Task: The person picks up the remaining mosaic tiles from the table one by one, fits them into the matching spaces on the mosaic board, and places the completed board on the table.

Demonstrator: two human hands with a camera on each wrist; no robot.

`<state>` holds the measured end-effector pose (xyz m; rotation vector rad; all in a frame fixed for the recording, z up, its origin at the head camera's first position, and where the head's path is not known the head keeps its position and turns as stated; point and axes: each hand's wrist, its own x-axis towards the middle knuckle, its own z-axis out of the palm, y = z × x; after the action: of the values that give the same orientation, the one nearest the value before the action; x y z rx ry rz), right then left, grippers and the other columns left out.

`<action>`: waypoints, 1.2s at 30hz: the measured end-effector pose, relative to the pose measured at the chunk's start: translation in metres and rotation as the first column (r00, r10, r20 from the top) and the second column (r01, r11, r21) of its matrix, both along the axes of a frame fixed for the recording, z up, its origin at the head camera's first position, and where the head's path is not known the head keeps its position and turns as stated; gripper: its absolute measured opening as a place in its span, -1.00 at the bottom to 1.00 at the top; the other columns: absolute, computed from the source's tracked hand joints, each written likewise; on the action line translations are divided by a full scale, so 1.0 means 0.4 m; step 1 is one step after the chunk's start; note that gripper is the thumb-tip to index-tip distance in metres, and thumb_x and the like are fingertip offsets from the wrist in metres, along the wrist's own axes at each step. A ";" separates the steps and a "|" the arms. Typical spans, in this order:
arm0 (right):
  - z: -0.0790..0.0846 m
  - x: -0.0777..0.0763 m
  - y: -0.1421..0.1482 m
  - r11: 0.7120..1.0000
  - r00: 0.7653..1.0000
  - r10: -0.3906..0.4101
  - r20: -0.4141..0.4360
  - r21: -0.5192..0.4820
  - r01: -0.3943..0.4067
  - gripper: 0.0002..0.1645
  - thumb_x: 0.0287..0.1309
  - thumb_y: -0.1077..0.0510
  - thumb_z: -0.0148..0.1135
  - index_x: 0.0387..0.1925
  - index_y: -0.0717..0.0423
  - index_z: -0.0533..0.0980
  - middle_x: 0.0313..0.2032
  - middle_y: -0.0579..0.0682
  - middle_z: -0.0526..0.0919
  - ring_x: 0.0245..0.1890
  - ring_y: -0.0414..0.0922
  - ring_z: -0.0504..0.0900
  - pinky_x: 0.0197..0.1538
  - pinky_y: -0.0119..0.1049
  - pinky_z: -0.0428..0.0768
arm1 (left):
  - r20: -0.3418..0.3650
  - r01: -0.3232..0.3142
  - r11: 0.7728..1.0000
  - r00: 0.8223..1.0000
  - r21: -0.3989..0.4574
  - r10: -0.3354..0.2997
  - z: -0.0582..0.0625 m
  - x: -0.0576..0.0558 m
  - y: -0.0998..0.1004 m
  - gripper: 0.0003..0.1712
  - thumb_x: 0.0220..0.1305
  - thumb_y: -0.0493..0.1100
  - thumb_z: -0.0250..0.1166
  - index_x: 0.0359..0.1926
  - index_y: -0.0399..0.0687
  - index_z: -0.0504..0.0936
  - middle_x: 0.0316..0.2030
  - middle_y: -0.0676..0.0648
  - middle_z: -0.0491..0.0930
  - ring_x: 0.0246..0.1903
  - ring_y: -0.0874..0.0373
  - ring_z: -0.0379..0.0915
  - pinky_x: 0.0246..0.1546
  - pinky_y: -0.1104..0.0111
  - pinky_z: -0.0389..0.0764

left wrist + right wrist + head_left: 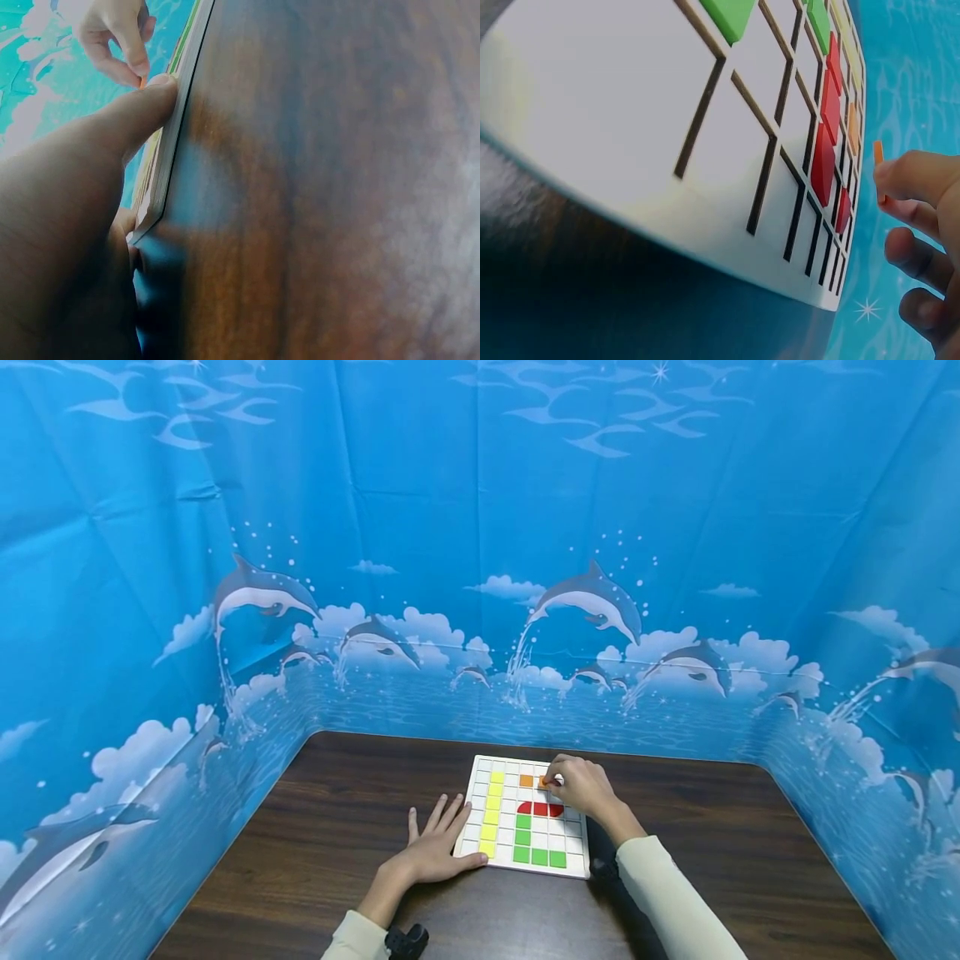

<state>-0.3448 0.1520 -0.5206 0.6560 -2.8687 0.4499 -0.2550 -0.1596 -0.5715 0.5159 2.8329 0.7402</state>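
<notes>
A white gridded board (576,844) lies on the table, with colored tiles set in its squares. My right hand (588,789) is over the board's far right part, pinching a small orange tile (878,154) between thumb and finger. Left of it, another orange tile (527,781) sits in a square. My left hand (429,856) rests at the near left corner with fingers spread; its thumb (161,84) presses on the near edge. Yellow tiles (491,817) form a column on the left. Red tiles (540,809) make a row above green tiles (522,837) in an L shape.
A dark wood table (337,810) extends around the board on all sides. Blue curtains (420,568) printed with dolphins and clouds hang along the table's back and sides. Black bands (407,941) are worn on the wrists, by the pale sleeves (675,893).
</notes>
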 end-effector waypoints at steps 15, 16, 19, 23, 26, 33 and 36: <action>-0.024 -0.025 -0.029 0.998 0.999 -0.030 0.030 0.056 0.028 -0.92 0.30 0.12 0.52 -0.23 -0.17 0.82 -0.06 -0.16 0.72 -0.36 -0.23 0.59 -0.42 -0.34 0.48 | 0.007 -0.014 0.998 1.000 -0.061 0.014 -0.025 -0.015 0.000 0.27 0.27 0.71 0.09 0.75 0.18 -0.04 0.76 0.03 -0.21 0.74 -0.10 -0.47 0.49 -0.44 -0.66; -0.025 -0.025 -0.030 0.998 0.999 -0.025 0.037 0.058 0.023 -0.90 0.32 0.14 0.49 -0.21 -0.16 0.82 -0.04 -0.16 0.72 -0.35 -0.22 0.58 -0.42 -0.34 0.47 | 0.001 -0.014 0.998 1.000 -0.059 0.014 -0.029 -0.017 -0.001 0.27 0.27 0.71 0.09 0.75 0.17 -0.03 0.76 0.02 -0.20 0.74 -0.11 -0.46 0.49 -0.45 -0.66; -0.021 -0.024 -0.033 0.998 0.999 -0.003 0.051 0.066 -0.001 -0.84 0.37 0.18 0.43 -0.15 -0.13 0.83 0.02 -0.14 0.72 -0.30 -0.19 0.62 -0.41 -0.33 0.47 | -0.011 -0.014 0.998 1.000 -0.055 0.013 -0.035 -0.021 -0.003 0.26 0.27 0.69 0.12 0.75 0.15 0.00 0.75 0.01 -0.18 0.74 -0.12 -0.44 0.48 -0.45 -0.66; -0.013 -0.021 -0.035 0.997 0.998 0.008 0.063 0.077 -0.013 -0.78 0.41 0.21 0.37 -0.09 -0.13 0.83 0.09 -0.13 0.74 -0.22 -0.18 0.66 -0.39 -0.33 0.44 | 0.000 -0.013 0.999 1.000 -0.040 0.013 -0.003 -0.008 0.000 0.24 0.30 0.64 0.15 0.74 0.11 0.01 0.75 -0.02 -0.17 0.74 -0.14 -0.43 0.48 -0.46 -0.65; -0.010 -0.017 -0.034 0.998 0.997 0.005 0.075 0.065 -0.010 -0.77 0.41 0.23 0.36 -0.08 -0.12 0.83 0.14 -0.11 0.73 -0.22 -0.18 0.65 -0.39 -0.33 0.43 | -0.006 -0.003 1.000 1.000 -0.015 0.003 0.008 -0.002 0.000 0.24 0.32 0.63 0.15 0.74 0.08 0.01 0.75 -0.06 -0.16 0.74 -0.17 -0.43 0.45 -0.51 -0.63; -0.016 -0.016 -0.032 0.998 0.997 0.004 0.074 0.055 -0.009 -0.79 0.38 0.21 0.39 -0.10 -0.14 0.83 0.10 -0.11 0.75 -0.19 -0.14 0.69 -0.38 -0.31 0.47 | -0.008 -0.008 1.000 1.000 -0.019 0.007 -0.008 -0.006 -0.001 0.27 0.28 0.70 0.09 0.75 0.14 -0.03 0.75 -0.02 -0.18 0.74 -0.15 -0.44 0.48 -0.46 -0.68; -0.022 -0.017 -0.029 0.999 0.998 0.010 0.064 0.049 -0.013 -0.81 0.36 0.19 0.41 -0.12 -0.14 0.82 0.05 -0.12 0.76 -0.21 -0.15 0.69 -0.37 -0.30 0.52 | -0.009 -0.006 1.000 1.000 -0.008 0.006 -0.008 -0.006 -0.001 0.26 0.29 0.69 0.10 0.75 0.12 -0.01 0.75 -0.04 -0.16 0.74 -0.17 -0.42 0.48 -0.47 -0.65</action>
<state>-0.3517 0.1403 -0.5294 0.6789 -2.9460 0.4107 -0.2574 -0.1599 -0.5749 0.5110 2.8454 0.7290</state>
